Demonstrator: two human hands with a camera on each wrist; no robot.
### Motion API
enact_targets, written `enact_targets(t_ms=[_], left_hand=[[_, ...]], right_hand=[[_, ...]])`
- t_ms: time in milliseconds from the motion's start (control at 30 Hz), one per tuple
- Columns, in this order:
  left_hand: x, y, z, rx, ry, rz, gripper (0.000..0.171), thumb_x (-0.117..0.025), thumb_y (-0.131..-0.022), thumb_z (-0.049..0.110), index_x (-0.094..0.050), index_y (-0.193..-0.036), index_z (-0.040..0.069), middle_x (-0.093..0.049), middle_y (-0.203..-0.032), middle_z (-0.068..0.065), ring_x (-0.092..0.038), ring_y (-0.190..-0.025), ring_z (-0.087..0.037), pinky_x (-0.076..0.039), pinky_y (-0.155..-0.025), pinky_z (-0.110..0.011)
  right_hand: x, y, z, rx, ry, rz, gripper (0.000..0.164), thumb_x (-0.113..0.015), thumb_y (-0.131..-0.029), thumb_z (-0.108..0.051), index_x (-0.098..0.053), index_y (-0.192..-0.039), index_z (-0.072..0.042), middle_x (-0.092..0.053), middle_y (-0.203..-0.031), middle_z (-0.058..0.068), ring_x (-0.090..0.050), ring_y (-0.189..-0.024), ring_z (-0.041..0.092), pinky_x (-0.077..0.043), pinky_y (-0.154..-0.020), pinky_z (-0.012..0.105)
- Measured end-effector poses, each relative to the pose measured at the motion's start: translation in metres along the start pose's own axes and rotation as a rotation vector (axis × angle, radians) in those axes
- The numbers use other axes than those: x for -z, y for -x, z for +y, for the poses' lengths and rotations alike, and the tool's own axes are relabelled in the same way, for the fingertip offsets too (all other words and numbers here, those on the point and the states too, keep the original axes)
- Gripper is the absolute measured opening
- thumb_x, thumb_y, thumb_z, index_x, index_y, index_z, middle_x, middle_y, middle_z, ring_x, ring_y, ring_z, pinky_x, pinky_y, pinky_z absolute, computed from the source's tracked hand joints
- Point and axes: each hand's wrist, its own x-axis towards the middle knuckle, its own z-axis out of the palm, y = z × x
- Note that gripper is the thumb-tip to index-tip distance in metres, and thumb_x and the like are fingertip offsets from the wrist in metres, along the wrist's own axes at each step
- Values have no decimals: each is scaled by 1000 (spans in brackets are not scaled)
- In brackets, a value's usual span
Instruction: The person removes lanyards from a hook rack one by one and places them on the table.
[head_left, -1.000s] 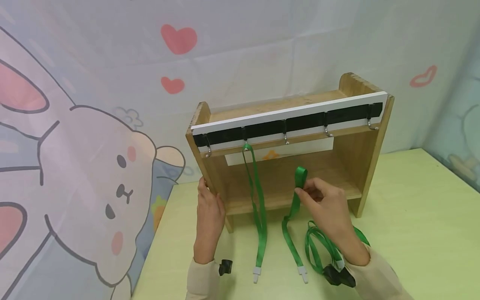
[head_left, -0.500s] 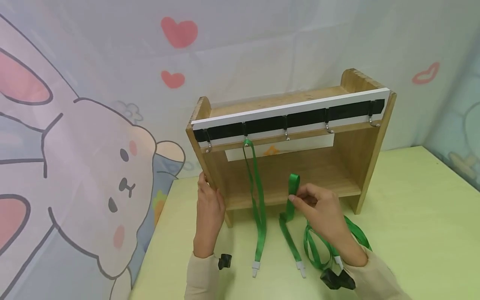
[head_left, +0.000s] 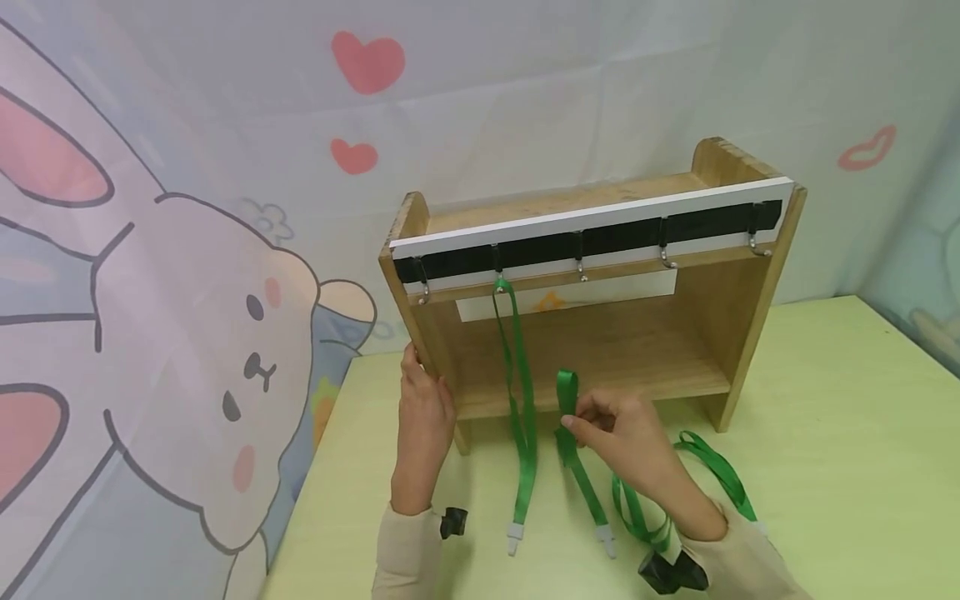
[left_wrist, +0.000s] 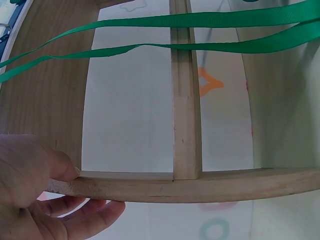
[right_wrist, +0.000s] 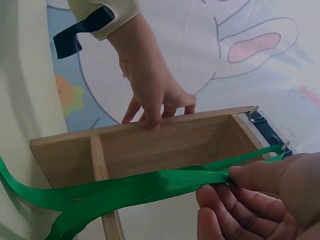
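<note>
My left hand (head_left: 425, 417) grips the left side panel of a small wooden shelf (head_left: 592, 350). In the left wrist view, the thumb lies on one face of that panel (left_wrist: 225, 187) and the fingers on the other. My right hand (head_left: 626, 437) pinches a green lanyard (head_left: 587, 492) between thumb and fingers, in front of the lower board. Its looped end stands up above the fingers, and a white clip (head_left: 606, 537) is at the lower end. A second green lanyard (head_left: 528, 433) hangs from the second hook (head_left: 499, 275) from the left.
A black strip (head_left: 540, 248) with several metal hooks runs along the shelf's upper front. More green lanyard (head_left: 716, 467) lies coiled on the pale table (head_left: 840, 433) beneath and beside my right forearm. A cartoon-printed cloth (head_left: 525, 100) hangs close behind the shelf.
My right hand has moved down and left with the pinched lanyard, its loop dropping nearer the hanging one. The left hand keeps its grip on the side panel. The view has shifted slightly.
</note>
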Motion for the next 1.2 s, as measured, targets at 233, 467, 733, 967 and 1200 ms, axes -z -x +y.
enact_targets(t_ms=[233, 467, 733, 967, 1200], left_hand=[[0, 0, 1, 14, 0, -9, 63, -57, -96, -11, -18, -144, -7, -46, -123, -41, -59, -108, -56, -55, -82, -58], [-3, 1, -2, 9, -1, -8, 62, -57, -96, -10, -17, -144, -6, -47, -123, -41, -59, -107, -56, -55, -82, -58], [-3, 0, -3, -7, -2, 2, 62, -57, -96, -11, -17, -144, -7, -47, -123, -41, -59, -108, -56, -55, -82, -58], [-2, 0, -2, -3, -5, 5, 62, -58, -96, -10, -18, -144, -6, -47, -122, -41, -59, -107, -56, -55, -82, -58], [-1, -1, -1, -4, -5, 1, 63, -58, -96, -9, -18, -145, -8, -48, -121, -41, -60, -105, -55, -56, -81, -57]], right_hand=[[-2, -1, 7, 3, 4, -119, 9, -72, -93, -5, -69, -85, -5, -67, -73, -1, -67, -64, 12, -55, -63, 28], [-6, -2, 15, -23, -68, -210, 10, -71, -94, -8, -68, -87, -2, -69, -78, 3, -70, -67, 20, -57, -63, 31], [-6, -4, 17, -31, -69, -271, 11, -70, -93, -5, -67, -84, -2, -68, -74, 2, -68, -63, 15, -57, -60, 29], [-6, -5, 21, -80, -35, -318, 13, -70, -93, -6, -65, -82, -2, -66, -70, 2, -65, -56, 17, -55, -54, 31], [-13, -7, 34, -139, 25, -283, 15, -70, -93, -4, -64, -80, -2, -66, -66, 1, -64, -53, 16, -53, -51, 29]])
